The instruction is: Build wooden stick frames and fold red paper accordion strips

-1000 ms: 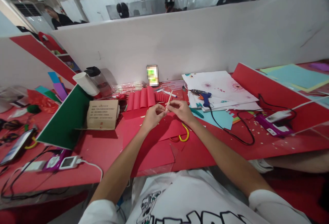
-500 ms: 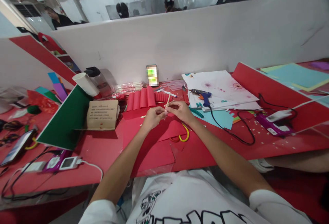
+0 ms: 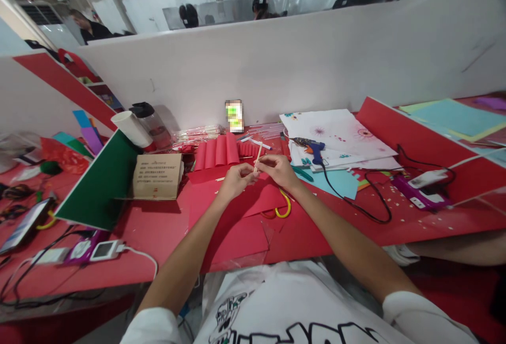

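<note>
Both hands meet just in front of the pleated red paper [image 3: 219,151], and a thin wooden stick [image 3: 258,154] is pinched between them. The left hand [image 3: 235,180] has thumb and fingertips closed on the stick's lower end. The right hand [image 3: 279,169] is closed on it just beside them, so the two sets of fingertips nearly touch. The stick stands tilted, its free upper end leaning away from the person and ending over the right edge of the pleated paper. It does not rest on anything.

Under the hands, on the near side of the pleated paper, lies a flat red sheet [image 3: 237,223]. A yellow scissors handle [image 3: 283,208] shows near the right wrist. To the right of the pleated paper lies a blue glue gun [image 3: 310,146], well apart from the right hand. To its left stands a brown cardboard box [image 3: 158,175], with a green board [image 3: 98,183] leaning just beyond that.
</note>
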{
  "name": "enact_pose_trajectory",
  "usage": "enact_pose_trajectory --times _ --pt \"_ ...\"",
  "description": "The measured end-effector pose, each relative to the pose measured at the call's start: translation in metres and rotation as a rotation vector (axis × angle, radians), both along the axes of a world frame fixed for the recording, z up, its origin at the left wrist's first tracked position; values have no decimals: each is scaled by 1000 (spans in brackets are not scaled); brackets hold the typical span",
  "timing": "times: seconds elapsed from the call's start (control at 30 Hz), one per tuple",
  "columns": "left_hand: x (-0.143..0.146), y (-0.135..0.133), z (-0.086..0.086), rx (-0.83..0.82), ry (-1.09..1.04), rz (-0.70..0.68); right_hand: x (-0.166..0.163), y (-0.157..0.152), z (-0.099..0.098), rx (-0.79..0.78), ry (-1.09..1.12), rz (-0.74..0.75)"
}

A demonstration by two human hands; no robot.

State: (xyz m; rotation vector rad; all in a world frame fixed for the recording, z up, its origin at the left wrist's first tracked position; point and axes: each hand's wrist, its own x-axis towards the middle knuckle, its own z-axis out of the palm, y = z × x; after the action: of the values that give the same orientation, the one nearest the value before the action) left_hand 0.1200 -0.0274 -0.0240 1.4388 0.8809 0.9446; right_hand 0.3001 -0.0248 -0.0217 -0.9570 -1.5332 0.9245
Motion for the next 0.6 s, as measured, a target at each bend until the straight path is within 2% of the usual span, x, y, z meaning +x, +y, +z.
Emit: enact_pose_trajectory --times 0.4,0.6 --pt "1 -1 1 -20 29 4 -3 0 0 4 50 2" --pt "-3 -5 7 62 141 27 -4 -2 2 34 -19 -6"
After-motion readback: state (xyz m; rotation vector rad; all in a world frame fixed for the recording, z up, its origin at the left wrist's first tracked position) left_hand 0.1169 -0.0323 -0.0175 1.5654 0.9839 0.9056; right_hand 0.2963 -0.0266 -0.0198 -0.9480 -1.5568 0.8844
